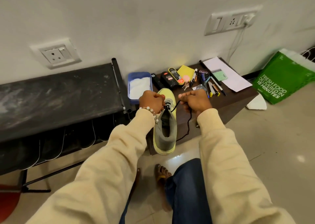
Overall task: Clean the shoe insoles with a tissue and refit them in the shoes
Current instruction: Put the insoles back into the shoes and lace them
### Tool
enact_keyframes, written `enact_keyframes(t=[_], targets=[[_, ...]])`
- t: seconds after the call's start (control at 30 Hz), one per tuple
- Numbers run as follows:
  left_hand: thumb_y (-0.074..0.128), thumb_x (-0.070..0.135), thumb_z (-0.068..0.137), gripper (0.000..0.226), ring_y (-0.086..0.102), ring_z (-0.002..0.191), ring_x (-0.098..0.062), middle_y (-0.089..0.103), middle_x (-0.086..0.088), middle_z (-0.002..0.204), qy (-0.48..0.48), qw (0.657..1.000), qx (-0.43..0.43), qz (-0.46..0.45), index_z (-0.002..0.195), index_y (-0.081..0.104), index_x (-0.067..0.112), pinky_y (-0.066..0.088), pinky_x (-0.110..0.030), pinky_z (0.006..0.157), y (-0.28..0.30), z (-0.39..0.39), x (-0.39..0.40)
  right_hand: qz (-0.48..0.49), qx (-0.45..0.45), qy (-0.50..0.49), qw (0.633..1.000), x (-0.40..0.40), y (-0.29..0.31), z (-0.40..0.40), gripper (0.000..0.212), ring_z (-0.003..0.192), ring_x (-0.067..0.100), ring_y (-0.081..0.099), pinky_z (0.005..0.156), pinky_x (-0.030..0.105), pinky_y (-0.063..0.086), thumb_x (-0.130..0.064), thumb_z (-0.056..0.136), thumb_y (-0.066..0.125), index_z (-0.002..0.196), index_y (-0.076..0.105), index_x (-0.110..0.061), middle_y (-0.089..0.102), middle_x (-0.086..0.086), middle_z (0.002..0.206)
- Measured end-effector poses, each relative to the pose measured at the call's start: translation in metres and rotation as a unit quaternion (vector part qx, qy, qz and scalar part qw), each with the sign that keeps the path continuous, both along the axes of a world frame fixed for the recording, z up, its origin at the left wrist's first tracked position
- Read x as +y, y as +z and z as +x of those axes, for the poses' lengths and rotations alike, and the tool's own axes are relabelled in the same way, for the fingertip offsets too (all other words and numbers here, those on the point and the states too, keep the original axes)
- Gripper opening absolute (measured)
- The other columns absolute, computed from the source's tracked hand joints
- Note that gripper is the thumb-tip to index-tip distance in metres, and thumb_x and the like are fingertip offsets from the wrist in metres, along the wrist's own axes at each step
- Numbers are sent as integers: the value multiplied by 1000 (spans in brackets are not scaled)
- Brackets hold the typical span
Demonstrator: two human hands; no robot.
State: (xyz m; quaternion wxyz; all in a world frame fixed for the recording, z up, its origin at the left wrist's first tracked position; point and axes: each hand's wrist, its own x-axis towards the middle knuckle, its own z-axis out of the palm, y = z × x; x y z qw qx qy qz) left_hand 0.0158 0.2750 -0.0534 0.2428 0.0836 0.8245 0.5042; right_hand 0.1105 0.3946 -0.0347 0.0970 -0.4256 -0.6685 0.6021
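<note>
A yellow and grey shoe lies on the low dark brown table, its heel hanging over the near edge towards me. A grey insole shows inside its opening. My left hand pinches the laces at the shoe's tongue. My right hand grips a black lace that runs from the eyelets and hangs down off the table's front. A blue box of white tissues stands just behind my left hand.
Shoe polish bottles, a yellow pad, pens, keys and papers crowd the table's far half. A black bench stands left. A green bag leans at the right wall. My foot is on the tiled floor.
</note>
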Motion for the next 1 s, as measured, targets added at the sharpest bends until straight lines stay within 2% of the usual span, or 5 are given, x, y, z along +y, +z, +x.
enact_keyframes(t=[0.17, 0.37, 0.6, 0.87, 1.0], targets=[[43, 14, 102, 29, 55, 34, -6, 59, 3, 42, -20, 965, -228, 128, 76, 55, 7, 48, -22, 43, 84, -2, 6, -40, 65, 35, 997, -4, 74, 2, 14, 42, 8, 50, 47, 22, 44, -8, 90, 60, 76, 62, -6, 60, 7, 67], [31, -8, 96, 31, 67, 72, -20, 68, -12, 81, 8, 932, -258, 254, 93, 60, -1, 54, -32, 59, 174, -2, -6, -139, 158, 34, 977, -2, 151, 7, 23, 68, 16, 64, 67, 31, 54, -4, 95, 46, 98, 68, -5, 69, 8, 85], [61, -9, 85, 10, 70, 83, -22, 68, -11, 83, -38, 963, -114, 242, 89, 64, 0, 59, -27, 69, 235, 5, -4, -161, 281, 80, 943, -15, 223, 10, 31, 87, 19, 68, 86, 34, 52, 9, 95, 33, 109, 59, -2, 68, 11, 97], [69, 25, 88, 23, 61, 57, -16, 73, -11, 84, -37, 980, 149, 124, 94, 73, 3, 57, -28, 57, 257, 10, -2, 163, 209, 23, 964, -19, 258, -3, 16, 57, 15, 62, 58, 27, 52, -18, 88, 66, 93, 70, -3, 70, 10, 74], [72, 32, 84, 26, 65, 84, -24, 70, -6, 102, -50, 965, 240, 87, 101, 75, 12, 58, -39, 78, 266, 3, 0, 271, 193, 18, 943, -18, 266, -6, 33, 58, 17, 50, 52, 27, 50, -27, 84, 70, 88, 70, 6, 66, 22, 81]])
